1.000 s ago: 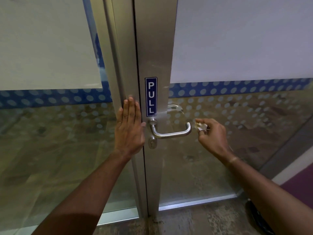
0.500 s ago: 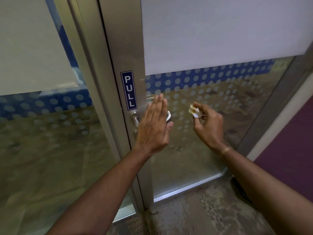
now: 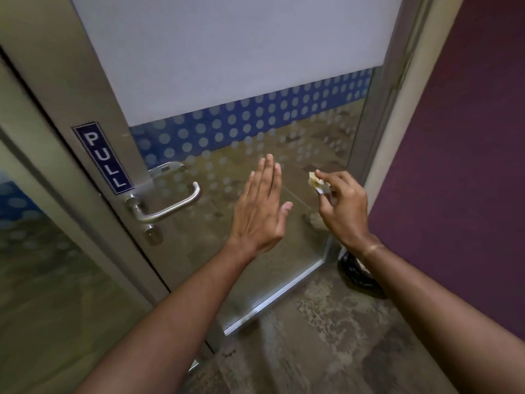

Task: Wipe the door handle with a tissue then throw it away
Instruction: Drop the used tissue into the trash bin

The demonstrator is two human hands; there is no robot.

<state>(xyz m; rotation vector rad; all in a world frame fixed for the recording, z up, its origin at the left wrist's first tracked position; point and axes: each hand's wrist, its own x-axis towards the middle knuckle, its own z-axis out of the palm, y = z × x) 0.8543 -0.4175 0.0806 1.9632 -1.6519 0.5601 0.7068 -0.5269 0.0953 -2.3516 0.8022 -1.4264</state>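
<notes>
A silver lever door handle (image 3: 167, 207) sits on the metal stile of a glass door, below a blue PULL sign (image 3: 102, 158). My left hand (image 3: 262, 207) is flat with straight fingers, in front of the glass to the right of the handle, apart from it. Further right, my right hand (image 3: 342, 207) pinches a small crumpled tissue (image 3: 316, 183) between thumb and fingertips, well away from the handle.
The glass door (image 3: 255, 81) has a frosted upper band and a blue dotted strip. A purple wall (image 3: 460, 155) stands close on the right. A dark object (image 3: 358, 275) lies on the mottled floor at the door's right corner. A keyhole (image 3: 151, 234) sits under the handle.
My left hand left the door frame and passed right across the handle to the glass. My right hand with the tissue drew right, away from the handle. The view swung right.
</notes>
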